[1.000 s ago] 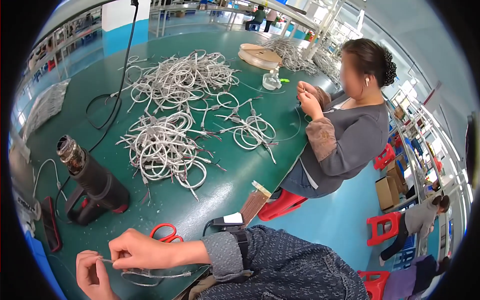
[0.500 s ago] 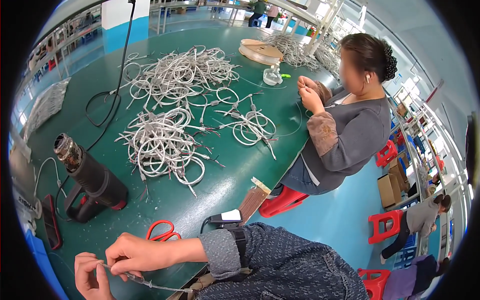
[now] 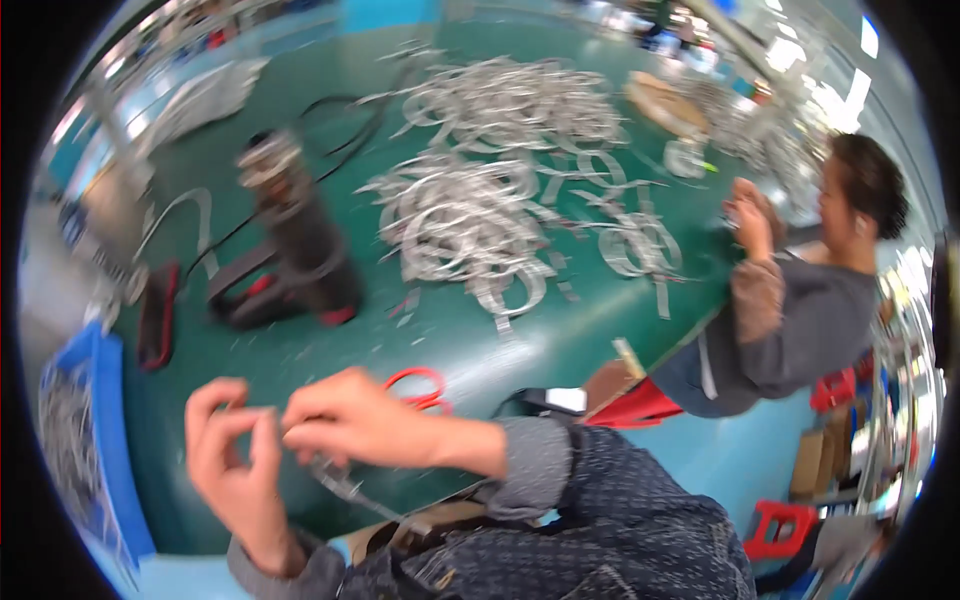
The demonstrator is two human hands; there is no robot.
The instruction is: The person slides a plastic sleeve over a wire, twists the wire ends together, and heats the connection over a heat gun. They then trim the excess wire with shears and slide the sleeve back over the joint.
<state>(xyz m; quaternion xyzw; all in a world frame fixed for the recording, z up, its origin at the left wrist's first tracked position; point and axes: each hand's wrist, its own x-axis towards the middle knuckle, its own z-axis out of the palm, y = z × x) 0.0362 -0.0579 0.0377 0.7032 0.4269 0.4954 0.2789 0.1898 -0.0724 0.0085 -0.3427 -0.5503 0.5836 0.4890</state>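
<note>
Low in the view my right hand (image 3: 345, 420) is closed, with thumb and fingers pinched on a thin grey-white cable (image 3: 350, 490). The cable trails down from that hand toward my lap. Just to its left, my left hand (image 3: 235, 455) is raised with its fingers curled in toward the thumb. Motion blur hides whatever lies between those fingertips. Behind my right wrist, red-handled scissors (image 3: 440, 402) rest on the green table (image 3: 330, 365).
A black heat gun (image 3: 305, 255) stands on the table, with a phone (image 3: 157, 315) left of it. A blue bin (image 3: 115, 440) holds cables. White cable heaps (image 3: 465, 220) lie farther back, near a spool (image 3: 668, 103). A co-worker (image 3: 815, 320) sits at the right.
The view has swung left and blurred, so the table's things appear farther right and the blue bin shows more. My left hand has come up, and its wrist and sleeve now show.
</note>
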